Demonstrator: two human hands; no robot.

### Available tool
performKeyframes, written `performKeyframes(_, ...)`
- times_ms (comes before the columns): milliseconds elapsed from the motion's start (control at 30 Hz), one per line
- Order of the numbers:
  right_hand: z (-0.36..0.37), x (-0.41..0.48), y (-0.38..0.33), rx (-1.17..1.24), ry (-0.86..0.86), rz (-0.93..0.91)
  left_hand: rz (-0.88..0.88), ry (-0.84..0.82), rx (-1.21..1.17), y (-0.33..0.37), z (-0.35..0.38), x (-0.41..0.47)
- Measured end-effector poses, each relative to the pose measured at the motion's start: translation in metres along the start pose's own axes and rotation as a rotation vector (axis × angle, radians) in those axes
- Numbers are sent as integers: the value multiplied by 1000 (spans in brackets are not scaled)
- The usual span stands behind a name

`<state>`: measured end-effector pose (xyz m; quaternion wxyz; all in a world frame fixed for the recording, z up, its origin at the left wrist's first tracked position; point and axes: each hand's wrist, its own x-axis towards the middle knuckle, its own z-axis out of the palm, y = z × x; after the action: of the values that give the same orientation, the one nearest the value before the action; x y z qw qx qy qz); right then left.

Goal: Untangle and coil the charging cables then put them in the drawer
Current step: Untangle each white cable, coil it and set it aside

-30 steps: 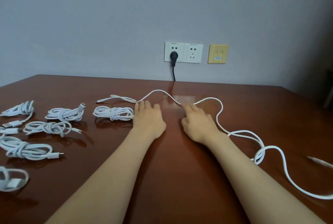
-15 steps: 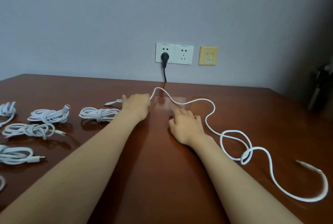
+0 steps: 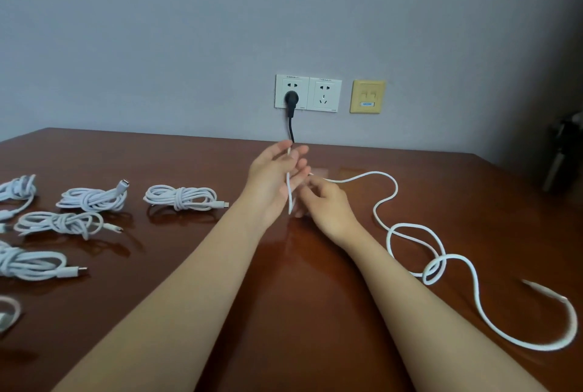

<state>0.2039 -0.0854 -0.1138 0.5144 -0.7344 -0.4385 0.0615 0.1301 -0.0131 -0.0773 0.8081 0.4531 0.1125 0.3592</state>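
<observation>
One loose cable (image 3: 372, 173) lies along the straight-fingered left hand (image 3: 271, 183), pinched by the right hand (image 3: 328, 202) just beside it; even loops should coil it best.

office or home room | wooden desk (image 3: 189, 344) | wall sockets (image 3: 307, 92) | network port (image 3: 367, 96)
</observation>
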Motion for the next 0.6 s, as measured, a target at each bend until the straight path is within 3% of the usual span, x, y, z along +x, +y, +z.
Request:
performKeyframes(67,0,1,0,-27,-13,26,-63,9,-84,-1,-8,-5)
performKeyframes(233,-3,0,0,-80,-130,80,-88,49,-13,-7,-14,-11)
performKeyframes(367,-2,6,5,139,-103,158,-49,42,306,-16,-16,-9)
performKeyframes(533,-7,4,-1,419,-47,200,-92,126,390,-18,-18,-1)
performKeyframes(600,-7,4,-4,550,-35,205,-60,215,560,-20,-20,3)
